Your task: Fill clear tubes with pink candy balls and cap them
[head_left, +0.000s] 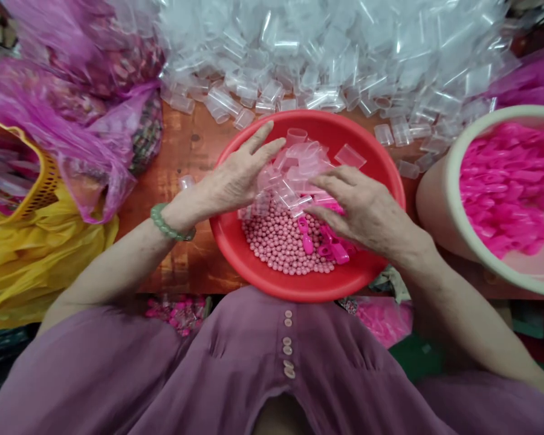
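Observation:
A red basin (390, 181) holds pink beads (281, 241), clear plastic tubes (299, 163) and bright pink plastic pieces (338, 248). My left hand (242, 172), with a green bead bracelet (167, 223) on the wrist, is over the basin's left side. Its fingers are spread beside the clear tubes, and the thumb side is partly hidden. From the right, my right hand (358, 208) reaches over the pink pieces, thumb and fingers apart around the near edge of the tubes. No thing shows held in either hand.
Behind the basin lies a large heap of clear tubes (335, 48). A pale bucket (439, 187) of bright pink pieces stands on the right. Purple bags (90, 139), a yellow basket (48, 181) and a yellow bag (40, 254) crowd the left of the wooden table (181, 139).

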Available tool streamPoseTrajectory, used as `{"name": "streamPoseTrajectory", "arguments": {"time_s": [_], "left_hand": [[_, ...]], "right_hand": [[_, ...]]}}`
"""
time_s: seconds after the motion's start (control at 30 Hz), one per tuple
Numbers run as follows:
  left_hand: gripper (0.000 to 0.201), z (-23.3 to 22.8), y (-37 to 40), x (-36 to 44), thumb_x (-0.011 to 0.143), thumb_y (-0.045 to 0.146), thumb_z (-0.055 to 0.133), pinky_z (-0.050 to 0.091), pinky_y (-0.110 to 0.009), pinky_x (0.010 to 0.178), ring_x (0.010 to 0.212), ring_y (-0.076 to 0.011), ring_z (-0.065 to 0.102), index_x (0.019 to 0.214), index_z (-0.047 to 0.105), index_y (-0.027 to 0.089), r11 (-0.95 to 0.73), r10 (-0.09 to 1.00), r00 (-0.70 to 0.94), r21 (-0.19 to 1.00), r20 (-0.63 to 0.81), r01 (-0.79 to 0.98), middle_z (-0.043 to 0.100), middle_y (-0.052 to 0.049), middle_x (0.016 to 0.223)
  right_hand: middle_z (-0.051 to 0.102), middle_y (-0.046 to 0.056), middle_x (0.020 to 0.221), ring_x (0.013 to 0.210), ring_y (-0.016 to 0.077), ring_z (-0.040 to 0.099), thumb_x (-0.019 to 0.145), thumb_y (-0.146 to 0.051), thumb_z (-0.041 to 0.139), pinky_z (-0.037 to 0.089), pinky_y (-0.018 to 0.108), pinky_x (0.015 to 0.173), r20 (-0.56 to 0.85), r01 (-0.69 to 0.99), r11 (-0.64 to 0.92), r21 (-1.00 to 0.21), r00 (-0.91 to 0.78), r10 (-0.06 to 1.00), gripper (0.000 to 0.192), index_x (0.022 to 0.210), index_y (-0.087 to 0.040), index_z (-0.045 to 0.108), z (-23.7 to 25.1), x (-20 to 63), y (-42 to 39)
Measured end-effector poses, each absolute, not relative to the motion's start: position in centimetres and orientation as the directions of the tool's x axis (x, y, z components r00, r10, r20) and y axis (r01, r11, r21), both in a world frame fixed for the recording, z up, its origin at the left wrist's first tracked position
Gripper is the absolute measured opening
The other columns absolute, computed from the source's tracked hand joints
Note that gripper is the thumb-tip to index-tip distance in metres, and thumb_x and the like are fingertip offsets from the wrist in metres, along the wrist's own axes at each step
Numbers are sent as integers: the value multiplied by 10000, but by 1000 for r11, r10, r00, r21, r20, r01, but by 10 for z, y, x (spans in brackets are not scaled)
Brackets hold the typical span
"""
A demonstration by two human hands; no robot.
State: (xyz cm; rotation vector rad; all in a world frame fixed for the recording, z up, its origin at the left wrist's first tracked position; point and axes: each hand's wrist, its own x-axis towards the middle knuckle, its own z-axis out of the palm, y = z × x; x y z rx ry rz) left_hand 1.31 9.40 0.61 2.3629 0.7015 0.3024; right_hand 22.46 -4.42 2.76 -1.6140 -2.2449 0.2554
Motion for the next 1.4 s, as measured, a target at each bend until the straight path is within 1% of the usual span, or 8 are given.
{"name": "streamPoseTrajectory", "arguments": {"time_s": [0.23,0.37,0.53,0.63,0.77,1.0,1.2,1.4], "left_hand": [[659,20,44,3,930,302,438,464,-444,1091,1398,-243,447,1547,209,273,-411,579,815,876,38,251,368,-65,1579],[689,11,19,5,972,410,363,432,-428,1125,1430,-235,401,1571,78,223,-332,613,787,928,74,171,313,-112,1600],[712,2,8,4,972,441,311,360,-440,1173,1482,-234,301,1564,-15,220,-222,694,719,962,40,161,188,-111,1641],[724,-2,7,-4,886,296,439,308,-443,1202,1483,-241,296,1539,141,195,-5,736,675,998,44,-59,244,-116,1623],[573,-5,10,-21,804,194,518,286,-446,1212,1456,-258,350,1373,455,212,270,798,602,883,17,-383,415,-74,1541],[430,-6,9,-45,825,198,659,375,-445,1154,1366,-275,469,1250,603,237,194,788,611,913,73,-359,547,-67,1428],[394,-15,8,-50,903,276,606,412,-414,1128,1324,-255,513,1288,574,198,-43,808,561,969,178,-245,555,-108,1413],[393,-19,8,-44,920,331,584,420,-432,1127,1294,-250,544,1285,565,185,-148,844,495,976,208,-158,582,-117,1377]], "right_hand": [[674,103,1147,1069,246,648,901,-432,623,539,417,925,297,701,438,-563,-324,898,440,1271,-203,559,34,191,-51],[649,112,1230,1172,255,612,905,-341,629,517,433,979,256,660,468,-587,-397,881,348,1223,-208,578,32,175,-54],[691,133,1073,982,269,661,853,-301,683,548,421,824,185,709,431,-558,-401,897,418,1226,-157,564,27,161,-59],[697,91,907,821,217,653,864,-279,669,534,352,732,221,701,433,-566,-377,900,281,1106,-145,618,22,158,-57],[698,55,833,724,168,627,872,-315,682,507,297,669,286,643,469,-606,-374,882,306,1119,-140,638,13,161,-54],[719,62,976,835,174,658,885,-344,672,530,320,775,285,607,467,-643,-376,882,364,1214,-202,609,8,160,-51],[696,134,1057,984,248,643,949,-230,528,518,388,852,46,762,503,-408,-533,845,288,1215,-141,593,1,160,-40],[686,164,941,782,219,641,914,-30,378,479,322,680,-386,850,526,-10,-489,782,309,1022,-84,662,-1,150,-30]]}}
